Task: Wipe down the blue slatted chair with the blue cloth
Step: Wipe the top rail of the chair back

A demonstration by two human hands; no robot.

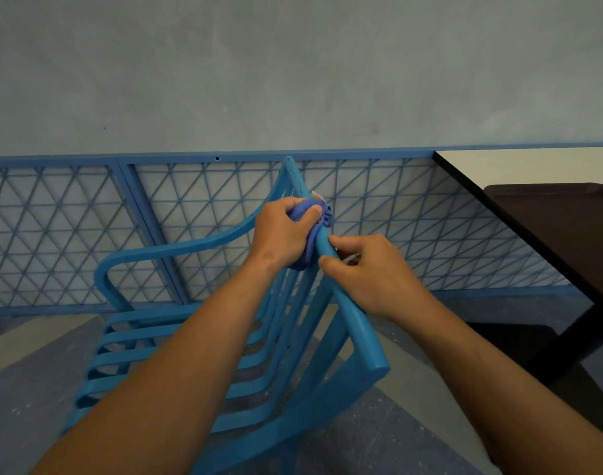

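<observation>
- The blue slatted chair (pixel 245 365) stands in front of the person, seat slats low in view, and its top rail (pixel 353 313) runs as one long bar from the near corner at lower right up and away to the far corner.
- The right hand (pixel 372 272) pinches that rail partway along, thumb and fingers curled round it, steadying the chair.
- Just beyond, touching the same rail, the left hand (pixel 283 231) clenches the bunched blue cloth (pixel 313 234) against the bar.
- The unwiped far stretch lies ahead of the cloth, so the left hand is nearer; the stroke likely follows the rail's axis away.
- Behind the chair runs a blue mesh fence (pixel 87 228).
</observation>
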